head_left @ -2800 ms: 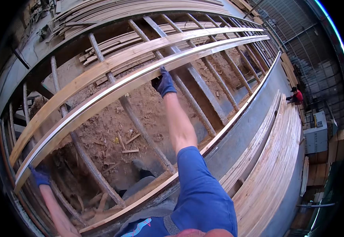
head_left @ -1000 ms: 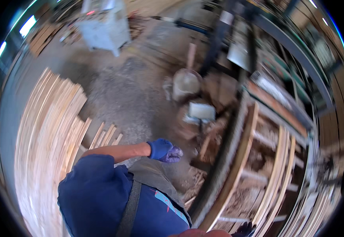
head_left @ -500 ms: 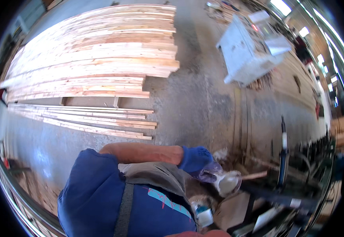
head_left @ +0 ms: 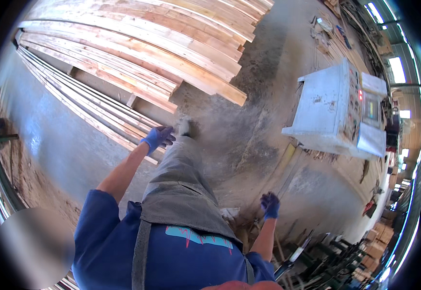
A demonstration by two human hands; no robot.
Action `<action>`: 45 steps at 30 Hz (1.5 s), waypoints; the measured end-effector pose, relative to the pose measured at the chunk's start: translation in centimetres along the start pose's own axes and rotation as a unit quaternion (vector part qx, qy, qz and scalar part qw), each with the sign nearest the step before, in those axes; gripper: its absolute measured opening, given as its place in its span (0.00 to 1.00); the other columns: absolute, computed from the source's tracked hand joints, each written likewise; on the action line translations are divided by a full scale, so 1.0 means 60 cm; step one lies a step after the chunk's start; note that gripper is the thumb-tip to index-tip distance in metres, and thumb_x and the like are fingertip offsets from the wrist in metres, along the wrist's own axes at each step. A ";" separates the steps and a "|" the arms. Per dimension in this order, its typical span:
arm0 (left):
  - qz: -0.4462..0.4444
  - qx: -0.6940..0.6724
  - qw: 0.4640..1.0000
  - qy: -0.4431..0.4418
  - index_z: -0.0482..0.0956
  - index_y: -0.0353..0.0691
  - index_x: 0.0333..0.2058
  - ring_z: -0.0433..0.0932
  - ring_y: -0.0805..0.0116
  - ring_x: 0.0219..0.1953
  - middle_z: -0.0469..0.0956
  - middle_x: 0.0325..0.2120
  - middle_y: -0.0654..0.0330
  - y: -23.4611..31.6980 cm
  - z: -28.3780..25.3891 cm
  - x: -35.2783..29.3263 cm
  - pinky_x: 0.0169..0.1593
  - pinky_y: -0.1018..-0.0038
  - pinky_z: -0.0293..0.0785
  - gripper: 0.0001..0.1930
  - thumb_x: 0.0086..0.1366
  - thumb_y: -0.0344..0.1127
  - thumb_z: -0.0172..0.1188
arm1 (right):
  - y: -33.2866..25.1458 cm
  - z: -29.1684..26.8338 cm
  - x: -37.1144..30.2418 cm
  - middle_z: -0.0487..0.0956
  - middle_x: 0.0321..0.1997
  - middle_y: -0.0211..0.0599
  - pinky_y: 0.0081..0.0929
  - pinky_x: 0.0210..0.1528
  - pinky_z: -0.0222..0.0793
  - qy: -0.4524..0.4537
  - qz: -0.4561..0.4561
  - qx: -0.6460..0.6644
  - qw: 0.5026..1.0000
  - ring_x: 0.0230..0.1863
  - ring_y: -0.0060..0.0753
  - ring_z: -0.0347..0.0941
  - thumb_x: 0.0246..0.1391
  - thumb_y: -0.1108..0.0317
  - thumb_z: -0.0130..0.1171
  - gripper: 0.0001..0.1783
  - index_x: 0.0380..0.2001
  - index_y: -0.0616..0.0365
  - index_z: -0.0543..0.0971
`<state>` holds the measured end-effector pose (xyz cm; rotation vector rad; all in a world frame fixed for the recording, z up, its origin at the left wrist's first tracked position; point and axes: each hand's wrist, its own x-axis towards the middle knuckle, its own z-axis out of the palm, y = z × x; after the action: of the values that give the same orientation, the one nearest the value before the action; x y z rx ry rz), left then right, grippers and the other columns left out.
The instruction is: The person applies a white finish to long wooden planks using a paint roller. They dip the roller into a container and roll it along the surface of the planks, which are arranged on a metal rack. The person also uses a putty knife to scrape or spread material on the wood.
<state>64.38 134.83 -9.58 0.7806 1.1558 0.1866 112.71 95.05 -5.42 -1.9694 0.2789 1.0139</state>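
Observation:
My left hand [head_left: 159, 138] wears a blue glove and is held out with its fingers apart, holding nothing. In the picture it overlaps the near ends of several narrow wooden strips [head_left: 102, 126] on the floor; whether it touches them I cannot tell. My right hand [head_left: 270, 205], in a darker blue-purple glove, is out to the right with its fingers curled in. Nothing shows in it. Below that hand, a crumpled white thing [head_left: 231, 212] lies partly hidden by my apron [head_left: 172, 205].
A large stack of boards [head_left: 172, 46] lies ahead to the left, its ends uneven. At the right stands a pale control cabinet [head_left: 322, 104] with a red light. Dark machinery [head_left: 336, 258] is at the lower right, and a metal rail [head_left: 0, 186] runs along the left.
My left arm has swung from across my body, beside the white item, out to the front left. My right hand has come into view. The view has turned, and the boards now slant.

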 end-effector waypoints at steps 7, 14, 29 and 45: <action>-0.061 -0.152 0.986 0.016 0.72 0.45 0.57 0.82 0.63 0.41 0.82 0.44 0.57 0.098 0.052 0.271 0.42 0.67 0.75 0.32 0.68 0.64 0.47 | -0.276 0.341 0.225 0.83 0.41 0.37 0.32 0.38 0.73 -0.175 0.014 -0.289 0.941 0.37 0.31 0.79 0.60 0.43 0.52 0.26 0.52 0.48 0.74; -0.037 -0.222 0.972 -0.064 0.70 0.47 0.59 0.81 0.57 0.48 0.78 0.51 0.54 0.068 0.138 0.476 0.47 0.62 0.75 0.30 0.68 0.61 0.48 | -0.463 0.605 0.594 0.80 0.49 0.35 0.40 0.44 0.71 -0.256 0.079 -0.393 0.880 0.45 0.32 0.76 0.58 0.32 0.48 0.35 0.54 0.47 0.74; -0.015 -0.184 0.968 0.173 0.77 0.29 0.48 0.77 0.66 0.45 0.81 0.42 0.50 0.134 0.297 0.807 0.49 0.66 0.72 0.32 0.68 0.59 0.51 | -0.313 0.981 0.974 0.80 0.48 0.44 0.37 0.45 0.68 -0.332 -0.022 -0.553 0.764 0.45 0.35 0.74 0.63 0.38 0.43 0.32 0.51 0.55 0.76; -0.028 -0.326 0.915 0.236 0.74 0.39 0.52 0.81 0.61 0.45 0.81 0.44 0.52 0.191 0.341 0.519 0.45 0.64 0.75 0.31 0.68 0.62 0.49 | -0.420 0.942 0.610 0.81 0.46 0.51 0.38 0.47 0.70 -0.465 -0.145 -0.686 0.540 0.48 0.35 0.75 0.69 0.41 0.35 0.37 0.50 0.69 0.76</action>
<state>98.18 149.77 -21.94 0.0993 1.4478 0.7048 118.73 160.98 -33.38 -2.0032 -1.9422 2.1709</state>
